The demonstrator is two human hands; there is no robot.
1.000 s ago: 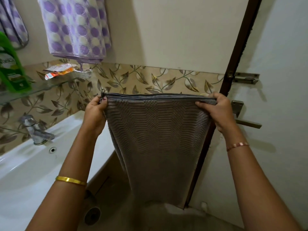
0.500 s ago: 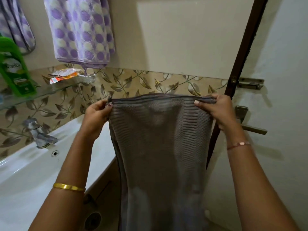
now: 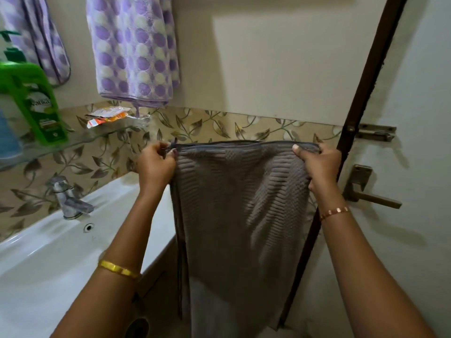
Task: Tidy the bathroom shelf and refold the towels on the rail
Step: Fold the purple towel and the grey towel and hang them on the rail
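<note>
White ceramic forms the sink [image 3: 48, 259] at lower left, its tap [image 3: 69, 198] near the wall. Beside it a grey towel [image 3: 239, 228] hangs folded in mid-air, stretched by its top edge between both hands: the left hand [image 3: 156, 164] pinches the left corner, the right hand [image 3: 319, 164] grips the right corner. Above hangs a purple dotted towel [image 3: 134, 50]. On the glass shelf [image 3: 80, 140] stand a green bottle [image 3: 34, 101] and a sachet [image 3: 107, 115].

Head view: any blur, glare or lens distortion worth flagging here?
Head view: wide-angle bowing curves the door frame; glare streaks the white sink; the grey towel is softly blurred toward its lower end; both hands' edges are slightly soft; lighting dim, with soft shadows on the wall.
</note>
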